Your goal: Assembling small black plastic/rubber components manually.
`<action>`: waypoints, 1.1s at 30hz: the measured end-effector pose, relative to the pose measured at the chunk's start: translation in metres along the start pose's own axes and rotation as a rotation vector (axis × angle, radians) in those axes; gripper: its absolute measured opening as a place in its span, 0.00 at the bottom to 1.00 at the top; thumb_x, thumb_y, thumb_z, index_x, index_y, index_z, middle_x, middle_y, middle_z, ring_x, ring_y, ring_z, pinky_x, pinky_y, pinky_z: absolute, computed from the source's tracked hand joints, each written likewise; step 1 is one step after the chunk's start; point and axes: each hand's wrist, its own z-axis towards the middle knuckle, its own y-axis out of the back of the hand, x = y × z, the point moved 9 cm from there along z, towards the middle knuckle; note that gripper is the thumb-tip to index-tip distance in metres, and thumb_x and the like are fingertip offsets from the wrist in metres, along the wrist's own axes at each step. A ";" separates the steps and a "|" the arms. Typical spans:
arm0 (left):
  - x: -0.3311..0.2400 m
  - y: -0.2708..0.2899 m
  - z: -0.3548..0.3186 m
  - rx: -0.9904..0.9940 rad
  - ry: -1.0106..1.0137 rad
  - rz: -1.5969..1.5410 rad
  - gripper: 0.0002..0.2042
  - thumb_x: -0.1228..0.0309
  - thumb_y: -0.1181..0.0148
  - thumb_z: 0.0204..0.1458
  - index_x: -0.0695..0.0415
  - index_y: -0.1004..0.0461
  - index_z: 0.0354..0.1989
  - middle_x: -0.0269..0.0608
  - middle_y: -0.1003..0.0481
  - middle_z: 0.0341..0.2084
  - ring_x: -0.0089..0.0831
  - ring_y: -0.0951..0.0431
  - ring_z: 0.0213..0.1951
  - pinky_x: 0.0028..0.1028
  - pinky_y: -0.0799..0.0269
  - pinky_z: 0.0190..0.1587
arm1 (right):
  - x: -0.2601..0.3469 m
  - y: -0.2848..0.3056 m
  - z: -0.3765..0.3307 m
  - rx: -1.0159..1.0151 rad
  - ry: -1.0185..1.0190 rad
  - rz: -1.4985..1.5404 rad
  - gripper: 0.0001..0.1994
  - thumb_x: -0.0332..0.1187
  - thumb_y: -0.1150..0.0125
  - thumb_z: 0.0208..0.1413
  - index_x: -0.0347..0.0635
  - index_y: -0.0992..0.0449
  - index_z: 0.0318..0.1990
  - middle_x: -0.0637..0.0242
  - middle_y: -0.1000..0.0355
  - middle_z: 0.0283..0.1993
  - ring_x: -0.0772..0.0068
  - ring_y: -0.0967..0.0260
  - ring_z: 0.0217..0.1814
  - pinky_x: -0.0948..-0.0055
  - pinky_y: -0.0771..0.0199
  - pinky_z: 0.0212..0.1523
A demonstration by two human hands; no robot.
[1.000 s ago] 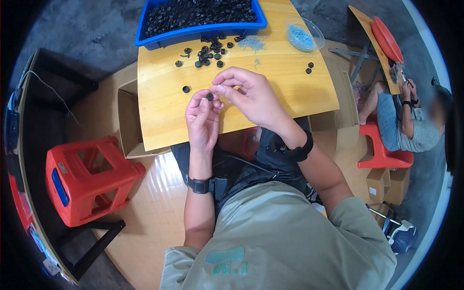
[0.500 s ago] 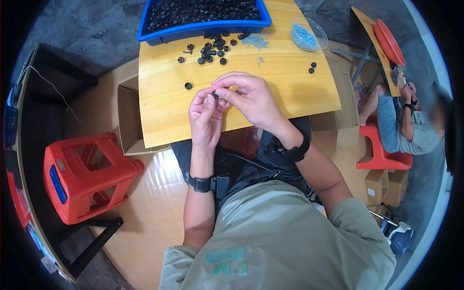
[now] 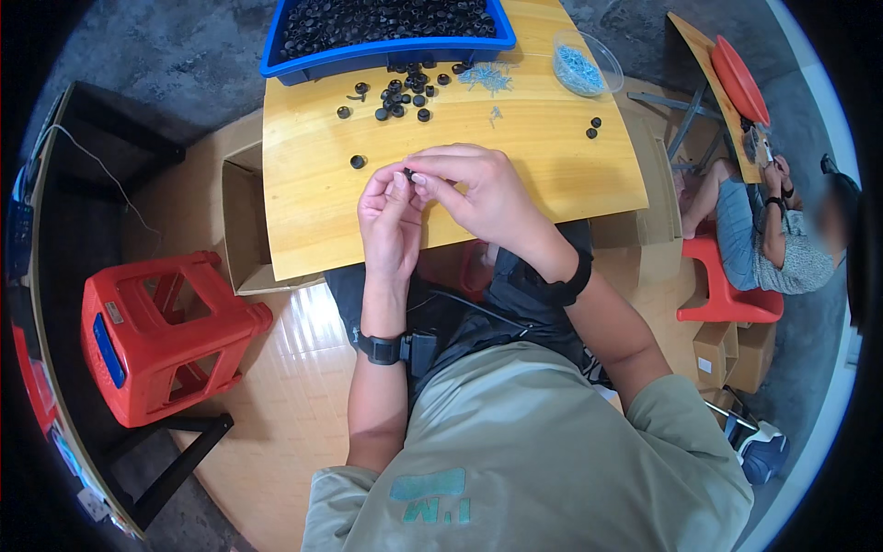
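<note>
Over the near part of the wooden table (image 3: 543, 175), a small black plastic piece (image 3: 409, 173) sits between the fingertips of both my hands. My left hand (image 3: 388, 216) pinches it between thumb and fingers. From the right, my right hand (image 3: 483, 189) meets it with thumb and index finger closed on the same piece. Fingers cover most of it, so its full shape is hidden. A single round black cap (image 3: 357, 162) lies just beyond my left hand. Farther off is a loose cluster of similar black caps (image 3: 397, 99).
A blue tray (image 3: 391, 48) full of black caps stands at the far edge. Thin light-blue pieces (image 3: 487, 77) lie beside a clear bowl (image 3: 611, 66) of more. Two black caps (image 3: 593, 128) rest at right. Left is a red stool (image 3: 156, 340); another person (image 3: 782, 235) sits at right.
My right hand has turned slightly, and its fingers have shifted on the small black piece. My left hand keeps almost the same place.
</note>
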 end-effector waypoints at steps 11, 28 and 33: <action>0.001 0.005 0.001 -0.054 0.007 0.023 0.11 0.73 0.46 0.58 0.61 0.30 0.48 0.37 0.26 0.35 0.24 0.27 0.36 0.27 0.29 0.46 | -0.044 0.014 0.015 0.010 -0.347 0.052 0.13 0.31 0.37 0.49 0.35 0.22 0.41 0.52 0.23 0.36 0.59 0.24 0.37 0.67 0.24 0.38; -0.001 0.001 0.000 -0.013 0.004 -0.027 0.11 0.71 0.46 0.59 0.59 0.31 0.49 0.34 0.29 0.34 0.23 0.31 0.35 0.26 0.31 0.43 | -0.113 -0.009 0.059 0.208 -0.410 -0.381 0.09 0.31 0.34 0.43 0.38 0.20 0.33 0.53 0.24 0.32 0.56 0.25 0.37 0.63 0.26 0.41; -0.002 -0.001 0.000 -0.011 0.003 -0.031 0.11 0.71 0.46 0.59 0.59 0.31 0.48 0.34 0.29 0.33 0.23 0.31 0.35 0.26 0.31 0.43 | -0.099 0.005 0.050 0.177 -0.390 -0.130 0.08 0.29 0.34 0.44 0.35 0.21 0.32 0.55 0.23 0.30 0.64 0.24 0.32 0.69 0.25 0.37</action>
